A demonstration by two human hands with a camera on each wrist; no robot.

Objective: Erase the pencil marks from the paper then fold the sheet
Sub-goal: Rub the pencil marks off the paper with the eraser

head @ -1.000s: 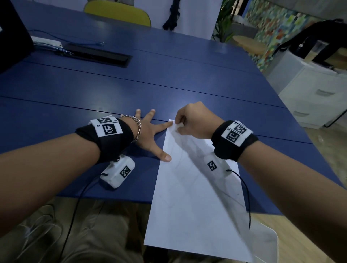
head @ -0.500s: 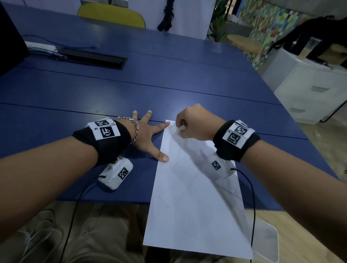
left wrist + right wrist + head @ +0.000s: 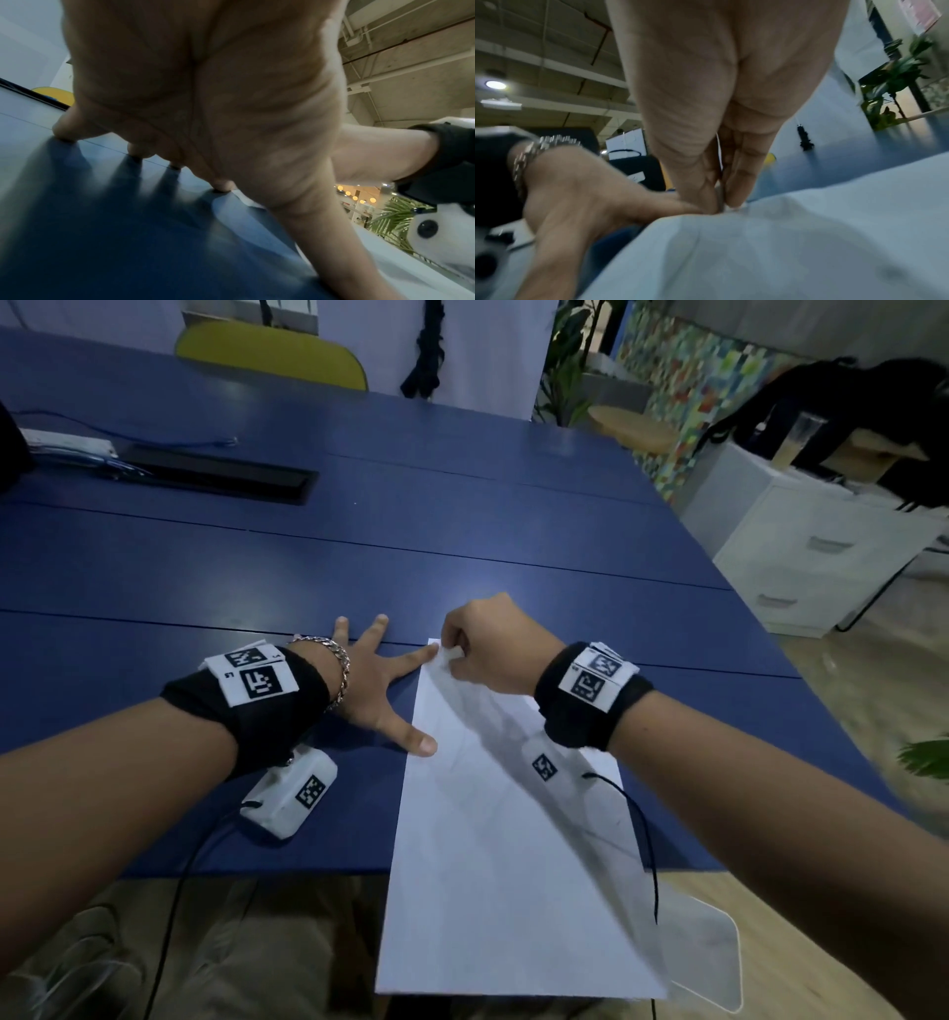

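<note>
A white paper sheet point(image 3: 493, 865) lies lengthwise on the blue table point(image 3: 462, 531), its near end hanging over the table's front edge. Faint pencil lines point(image 3: 462, 752) show on it. My left hand point(image 3: 377, 690) is spread flat, with its index fingertip and thumb tip resting on the sheet's left edge. In the left wrist view its fingers point(image 3: 223, 185) press on the table. My right hand point(image 3: 488, 644) pinches a small white eraser point(image 3: 454, 653) and holds it on the sheet's far left corner. The right wrist view shows the eraser point(image 3: 734, 206) touching the paper point(image 3: 782, 253).
A black cable slot point(image 3: 215, 477) and a white power strip point(image 3: 67, 441) are at the table's far left. A yellow chair point(image 3: 272, 356) stands behind the table. A white drawer cabinet point(image 3: 832, 546) stands to the right. A pale seat point(image 3: 714, 963) shows under the sheet's near right corner.
The right hand keeps the eraser at the sheet's far left corner with barely any shift. The left hand stays spread on the left edge. The head view has drifted slightly.
</note>
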